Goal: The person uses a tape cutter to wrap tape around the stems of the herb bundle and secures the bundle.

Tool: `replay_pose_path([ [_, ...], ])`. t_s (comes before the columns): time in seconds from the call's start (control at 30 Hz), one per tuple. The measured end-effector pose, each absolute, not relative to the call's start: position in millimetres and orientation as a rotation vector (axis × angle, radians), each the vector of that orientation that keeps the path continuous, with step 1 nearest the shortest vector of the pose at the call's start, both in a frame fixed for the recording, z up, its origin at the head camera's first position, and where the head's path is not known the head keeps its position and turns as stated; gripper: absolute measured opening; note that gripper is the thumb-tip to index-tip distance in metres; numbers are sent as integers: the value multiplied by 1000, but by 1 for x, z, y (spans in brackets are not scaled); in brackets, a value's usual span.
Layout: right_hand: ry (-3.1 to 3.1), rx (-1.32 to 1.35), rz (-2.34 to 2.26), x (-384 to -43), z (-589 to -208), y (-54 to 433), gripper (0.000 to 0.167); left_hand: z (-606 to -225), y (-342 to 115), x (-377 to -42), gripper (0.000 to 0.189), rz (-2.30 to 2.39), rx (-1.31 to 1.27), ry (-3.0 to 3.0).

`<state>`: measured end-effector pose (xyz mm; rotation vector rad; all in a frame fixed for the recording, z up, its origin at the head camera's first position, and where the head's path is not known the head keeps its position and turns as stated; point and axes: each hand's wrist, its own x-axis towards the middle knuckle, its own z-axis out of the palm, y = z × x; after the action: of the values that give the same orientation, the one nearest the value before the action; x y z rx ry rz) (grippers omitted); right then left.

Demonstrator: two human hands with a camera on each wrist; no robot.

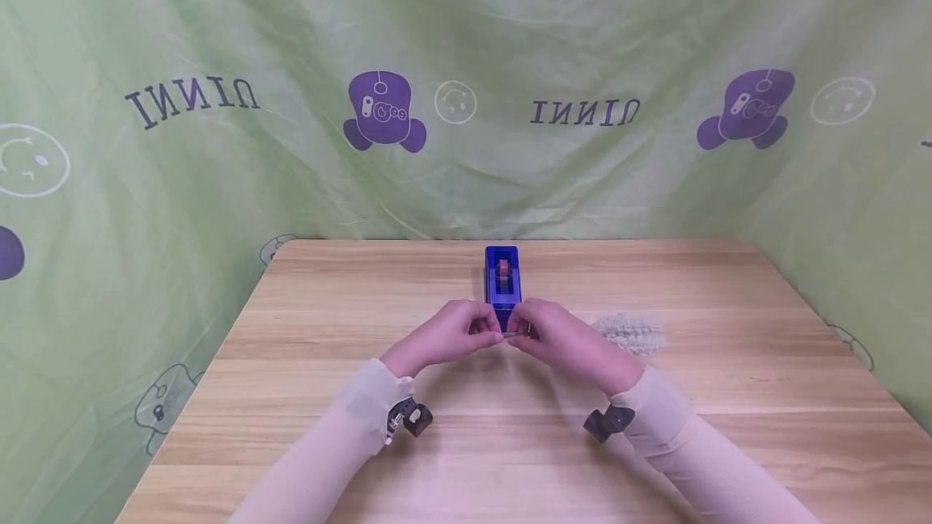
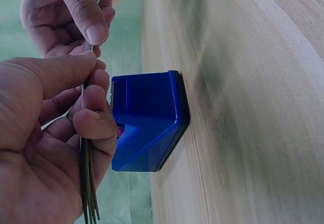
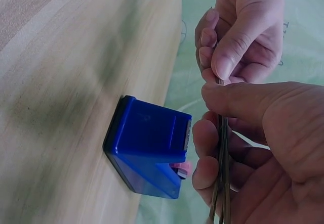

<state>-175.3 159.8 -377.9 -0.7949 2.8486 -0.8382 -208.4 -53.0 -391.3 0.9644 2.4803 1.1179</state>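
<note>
Both hands meet in the middle of the table and pinch a bundle of thin dried flower stems [image 2: 89, 183]. My left hand [image 1: 455, 331] curls its fingers around the stem ends, its thumb pressed on them. Right beside it, my right hand [image 1: 564, 342] grips the same stems [image 3: 223, 168] between thumb and fingers. The pale fluffy flower heads [image 1: 632, 333] stick out to the right, behind the right hand. Just beyond the fingers stands a blue tape dispenser [image 1: 502, 285] with a small pinkish roll inside. Whether tape lies on the stems I cannot tell.
The wooden table [image 1: 328, 297] runs back to a green curtain [image 1: 466, 176] printed with purple figures and letters. Dark wrist cameras [image 1: 417, 419] sit below both wrists, over the tabletop.
</note>
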Motion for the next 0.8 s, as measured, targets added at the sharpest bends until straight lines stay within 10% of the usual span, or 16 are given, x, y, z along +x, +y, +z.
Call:
replay_pose_path([
  [0.8, 2833, -899, -859, -175, -380, 163, 13, -394, -54, -210, 23, 1104, 990, 2472],
])
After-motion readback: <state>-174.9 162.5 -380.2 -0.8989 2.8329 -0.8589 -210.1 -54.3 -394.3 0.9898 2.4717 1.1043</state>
